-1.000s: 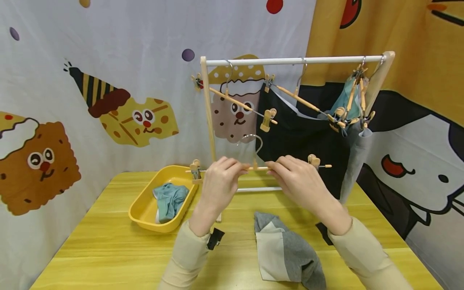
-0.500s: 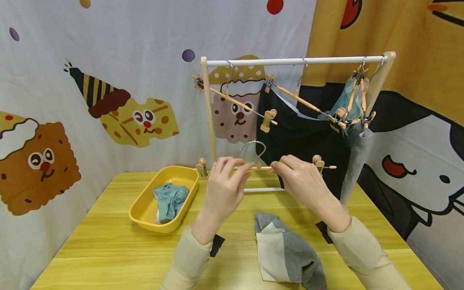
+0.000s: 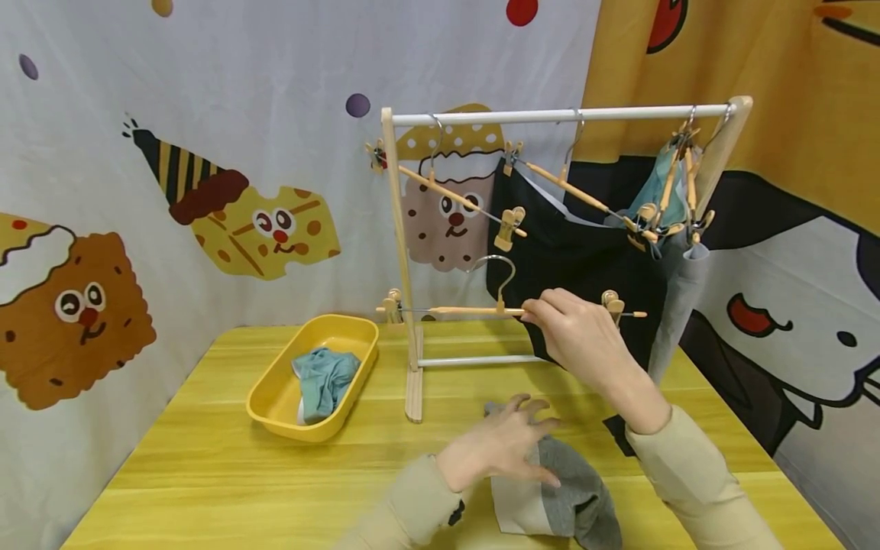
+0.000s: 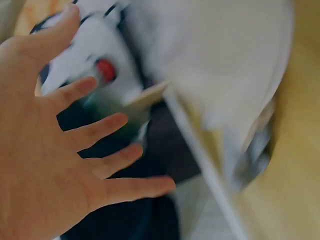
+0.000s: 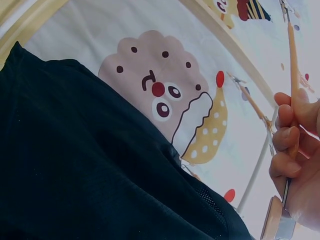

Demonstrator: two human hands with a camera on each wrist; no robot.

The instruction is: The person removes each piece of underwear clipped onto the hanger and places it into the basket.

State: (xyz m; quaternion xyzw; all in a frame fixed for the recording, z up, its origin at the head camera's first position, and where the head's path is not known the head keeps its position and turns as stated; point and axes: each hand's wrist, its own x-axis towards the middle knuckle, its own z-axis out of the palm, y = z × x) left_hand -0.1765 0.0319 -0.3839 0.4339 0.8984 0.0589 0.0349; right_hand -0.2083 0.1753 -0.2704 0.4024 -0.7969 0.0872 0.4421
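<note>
My right hand (image 3: pixel 584 336) grips the bar of a clip hanger (image 3: pixel 474 310) with a metal hook and a wooden clip near each end. In the right wrist view its fingers (image 5: pixel 286 137) curl round the wooden bar. The hanger is held level in front of the rack and carries no cloth. My left hand (image 3: pixel 500 443) is off the hanger, fingers (image 4: pixel 102 130) spread, and overlaps a folded grey and white garment (image 3: pixel 580 489) on the table in the head view. Part of that garment is hidden behind the hand.
A small clothes rack (image 3: pixel 402 229) stands at the back, with a bare clip hanger (image 3: pixel 450 191), black garment (image 3: pixel 584 260) and blue-grey clothes (image 3: pixel 656 183) on its rail. A yellow basin (image 3: pixel 275 420) at left on the table (image 3: pixel 206 481) holds a teal cloth (image 3: pixel 326 382).
My left hand has let go of the hanger's bar and moved down over the grey and white garment, its fingers spreading. My right hand still holds the hanger, which has shifted slightly right.
</note>
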